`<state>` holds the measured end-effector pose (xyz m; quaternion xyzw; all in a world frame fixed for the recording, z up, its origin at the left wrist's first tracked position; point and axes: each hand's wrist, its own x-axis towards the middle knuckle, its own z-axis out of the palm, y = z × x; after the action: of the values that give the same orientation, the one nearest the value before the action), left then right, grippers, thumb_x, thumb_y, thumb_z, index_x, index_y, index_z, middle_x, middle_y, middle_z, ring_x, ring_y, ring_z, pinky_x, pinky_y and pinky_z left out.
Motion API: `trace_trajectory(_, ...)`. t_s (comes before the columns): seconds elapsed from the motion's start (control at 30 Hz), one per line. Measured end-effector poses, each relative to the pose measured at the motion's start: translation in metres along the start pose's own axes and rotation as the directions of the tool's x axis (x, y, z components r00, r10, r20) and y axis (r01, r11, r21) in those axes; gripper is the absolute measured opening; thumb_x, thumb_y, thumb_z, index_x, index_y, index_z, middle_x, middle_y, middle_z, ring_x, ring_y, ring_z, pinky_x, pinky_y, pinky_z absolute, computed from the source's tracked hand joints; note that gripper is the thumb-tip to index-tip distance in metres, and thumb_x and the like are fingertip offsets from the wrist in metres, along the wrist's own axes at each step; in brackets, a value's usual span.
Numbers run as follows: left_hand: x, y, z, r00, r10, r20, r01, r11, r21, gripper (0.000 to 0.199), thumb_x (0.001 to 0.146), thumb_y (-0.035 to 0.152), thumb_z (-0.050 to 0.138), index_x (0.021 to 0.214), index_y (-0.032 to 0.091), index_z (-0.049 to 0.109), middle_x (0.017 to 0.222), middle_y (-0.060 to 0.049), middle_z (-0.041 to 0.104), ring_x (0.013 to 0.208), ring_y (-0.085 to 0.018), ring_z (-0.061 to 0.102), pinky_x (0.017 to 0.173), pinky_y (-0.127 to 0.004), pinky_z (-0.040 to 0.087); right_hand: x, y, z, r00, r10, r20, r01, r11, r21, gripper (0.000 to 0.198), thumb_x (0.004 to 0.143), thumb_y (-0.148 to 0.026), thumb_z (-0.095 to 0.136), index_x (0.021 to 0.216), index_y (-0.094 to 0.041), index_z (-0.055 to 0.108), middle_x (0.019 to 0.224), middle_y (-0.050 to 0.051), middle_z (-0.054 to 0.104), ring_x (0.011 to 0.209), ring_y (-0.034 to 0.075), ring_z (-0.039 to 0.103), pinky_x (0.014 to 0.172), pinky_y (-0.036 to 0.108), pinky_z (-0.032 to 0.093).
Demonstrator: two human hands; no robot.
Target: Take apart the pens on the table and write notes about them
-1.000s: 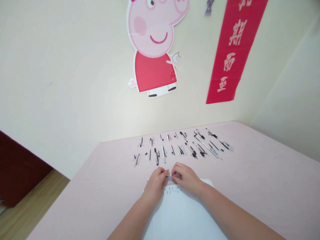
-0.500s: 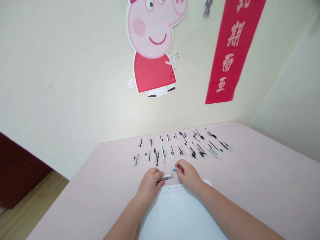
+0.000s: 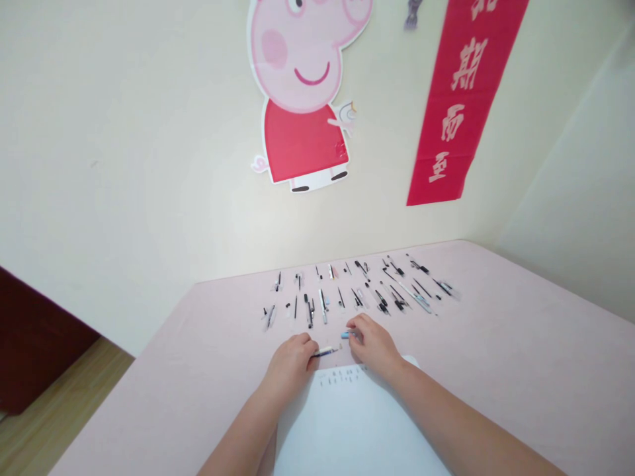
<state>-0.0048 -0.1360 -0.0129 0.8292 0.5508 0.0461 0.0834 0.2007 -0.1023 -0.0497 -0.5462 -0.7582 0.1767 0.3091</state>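
Lying beyond blue piece (image 3: pixel 345 335): pen parts (image 3: pixel 357 298); nearer: white sheet (image 3: pixel 360 426).

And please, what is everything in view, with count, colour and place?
Walls: 2, pale, behind and right
Sticker: 1, pink and red, wall
Banner: 1, red, right of sticker
Small object: 1, purplish, wall top
Table: 1, pink, centre
Pen parts: many, mostly black, far table
Sheet: 1, white, near table
Rod: at least 1, white-blue, beyond sheet
Blue piece: 1, beyond sheet
Floor: 1, brown, lower left
Panel: 1, dark red, left edge
Left hand: 1, bare, by rod
Right hand: 1, bare, by blue piece
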Motion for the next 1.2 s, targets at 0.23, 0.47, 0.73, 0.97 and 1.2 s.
trace_trajectory(0.23, 0.001, -0.001, 0.0, 0.998, -0.053, 0.024, 0.054, 0.998, -0.037, 0.014, 0.078, 0.014, 0.048, 0.082, 0.02, 0.06, 0.089, -0.004, 0.058, 0.086, -0.017, 0.055, 0.074, -0.026, 0.039, -0.001, 0.0, 0.001, 1.0, -0.005, 0.009, 0.005, 1.0, -0.021, 0.015, 0.077, -0.019, 0.054, 0.09, -0.02, 0.06, 0.09, 0.003, 0.061, 0.083, 0.017, 0.057, 0.074, 0.026, 0.04)
trace_trajectory(0.47, 0.0, -0.003, 0.002, 0.997, -0.074, 0.003, 0.074, 0.995, -0.073, 0.013, 0.078, 0.012, 0.048, 0.081, 0.02, 0.058, 0.086, -0.004, 0.057, 0.082, -0.017, 0.055, 0.072, -0.026, 0.038, -0.001, 0.0, 0.001, 0.998, -0.049, 0.026, 0.05, 0.999, -0.018, 0.015, 0.077, -0.021, 0.055, 0.091, -0.019, 0.061, 0.089, 0.004, 0.06, 0.083, 0.017, 0.057, 0.074, 0.027, 0.04)
trace_trajectory(0.73, 0.001, -0.003, 0.008, 0.995, -0.096, -0.008, 0.096, 0.995, -0.012, 0.013, 0.078, 0.011, 0.046, 0.081, 0.018, 0.056, 0.085, -0.005, 0.057, 0.082, -0.019, 0.054, 0.072, -0.028, 0.038, -0.003, -0.004, 0.0, 0.987, -0.132, 0.091, 0.13, 0.991, 0.031, 0.022, 0.073, -0.022, 0.064, 0.095, -0.021, 0.064, 0.092, 0.003, 0.06, 0.084, 0.016, 0.057, 0.075, 0.026, 0.042)
trace_trajectory(0.97, 0.001, -0.001, 0.011, 0.994, -0.107, 0.017, 0.106, 0.994, 0.038, 0.017, 0.081, 0.008, 0.041, 0.086, 0.017, 0.054, 0.089, -0.006, 0.056, 0.084, -0.02, 0.054, 0.075, -0.03, 0.038, -0.003, -0.009, -0.002, 0.974, -0.181, 0.138, 0.172, 0.982, 0.077, 0.014, 0.076, -0.014, 0.06, 0.084, -0.022, 0.066, 0.087, 0.001, 0.059, 0.077, 0.013, 0.057, 0.068, 0.023, 0.042)
trace_trajectory(1.2, 0.0, -0.006, 0.019, 0.998, -0.059, -0.025, 0.058, 0.998, -0.023, 0.02, 0.082, 0.005, 0.038, 0.091, 0.018, 0.051, 0.092, -0.006, 0.053, 0.087, -0.019, 0.052, 0.078, -0.03, 0.038, -0.004, -0.011, -0.001, 0.968, -0.196, 0.156, 0.187, 0.98, 0.071, 0.014, 0.075, -0.018, 0.064, 0.087, -0.023, 0.067, 0.089, 0.001, 0.059, 0.077, 0.014, 0.057, 0.07, 0.024, 0.043)
